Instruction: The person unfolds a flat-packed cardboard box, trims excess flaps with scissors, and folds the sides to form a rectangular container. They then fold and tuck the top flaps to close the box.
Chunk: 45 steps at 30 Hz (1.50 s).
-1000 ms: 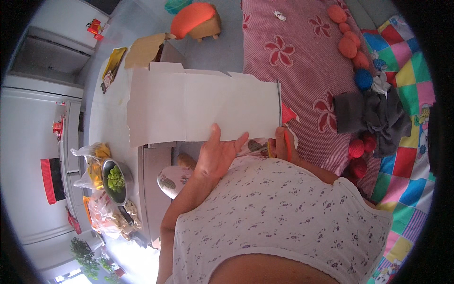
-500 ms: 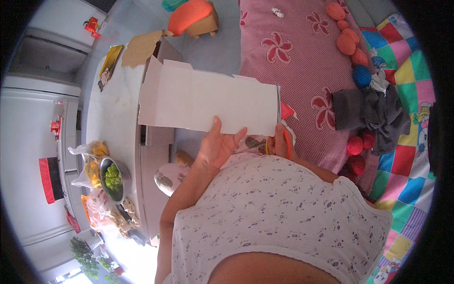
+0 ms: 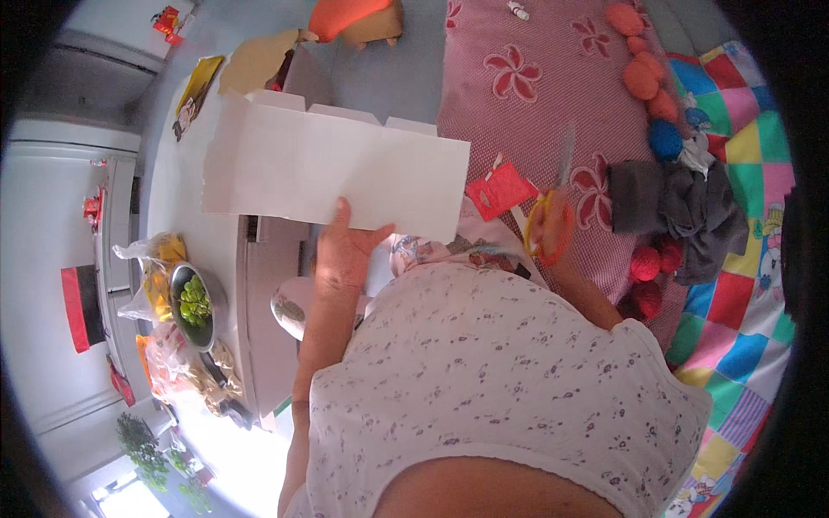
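A flat piece of white cardboard [image 3: 337, 164] with tabs along its far edge is held out in front of me. My left hand [image 3: 341, 255] grips its near edge, thumb on top and the other fingers partly hidden beneath. To the right, apart from the cardboard, my right hand [image 3: 544, 235] has its fingers through the orange and yellow handles of a pair of scissors [image 3: 566, 160]. The blades point away from me over the bed. Between the cardboard and the scissors lies a red and white packet or scrap [image 3: 501, 190].
On the right is a bed with a pink flowered cover [image 3: 518, 121], orange yarn balls [image 3: 641, 79], a dark grey garment [image 3: 639, 198] and a patchwork quilt [image 3: 743, 285]. A white table [image 3: 194, 233] on the left holds a bowl of green produce [image 3: 194, 302] and plastic bags. An orange-topped stool [image 3: 358, 22] stands beyond.
The scissors have come away from the cardboard's right edge and moved right, blades now raised. My left hand has shifted the cardboard left. The red piece shows more fully.
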Motion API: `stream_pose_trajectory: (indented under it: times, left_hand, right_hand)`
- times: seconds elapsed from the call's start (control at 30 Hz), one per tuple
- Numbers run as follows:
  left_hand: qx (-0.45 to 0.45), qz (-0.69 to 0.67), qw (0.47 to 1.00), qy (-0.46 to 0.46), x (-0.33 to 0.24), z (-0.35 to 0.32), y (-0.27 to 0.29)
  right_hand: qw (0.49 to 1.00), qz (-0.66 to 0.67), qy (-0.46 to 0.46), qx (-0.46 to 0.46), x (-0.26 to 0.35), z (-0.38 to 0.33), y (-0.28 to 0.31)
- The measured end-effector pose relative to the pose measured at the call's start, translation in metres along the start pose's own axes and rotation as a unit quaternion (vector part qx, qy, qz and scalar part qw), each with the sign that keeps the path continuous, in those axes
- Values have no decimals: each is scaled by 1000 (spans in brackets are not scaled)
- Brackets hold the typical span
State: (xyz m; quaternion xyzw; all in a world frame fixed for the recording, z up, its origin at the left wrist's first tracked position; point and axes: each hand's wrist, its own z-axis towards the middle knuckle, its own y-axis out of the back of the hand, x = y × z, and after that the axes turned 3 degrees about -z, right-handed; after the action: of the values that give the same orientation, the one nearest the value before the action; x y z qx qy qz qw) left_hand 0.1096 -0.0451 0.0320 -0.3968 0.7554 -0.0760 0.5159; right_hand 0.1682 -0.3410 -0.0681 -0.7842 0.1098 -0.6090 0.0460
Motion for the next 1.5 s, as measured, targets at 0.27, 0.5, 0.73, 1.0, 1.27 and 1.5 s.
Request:
stream_pose_trajectory:
  times: [0.27,0.5,0.73,1.0,1.27,1.5]
  left_hand:
    - [-25,-20,995,-94,-36,-15,33]
    - [-74,-38,993,-81,-35,-36,64]
    - [-117,-53,989,-69,-23,-46,90]
    - [-106,-41,992,-62,-23,-42,80]
    - [-87,-44,994,-53,-23,-48,82]
    - [-84,-36,993,-73,-18,-47,82]
  right_hand:
    - [905,-387,158,-73,26,46,20]
    - [686,-690,215,-85,39,86,27]
    - [615,-772,160,1,32,91,33]
    - [584,-694,304,290,35,37,-47]
    - [608,-716,200,278,55,90,-12]
    - [891,-433,-9,133,71,126,1]
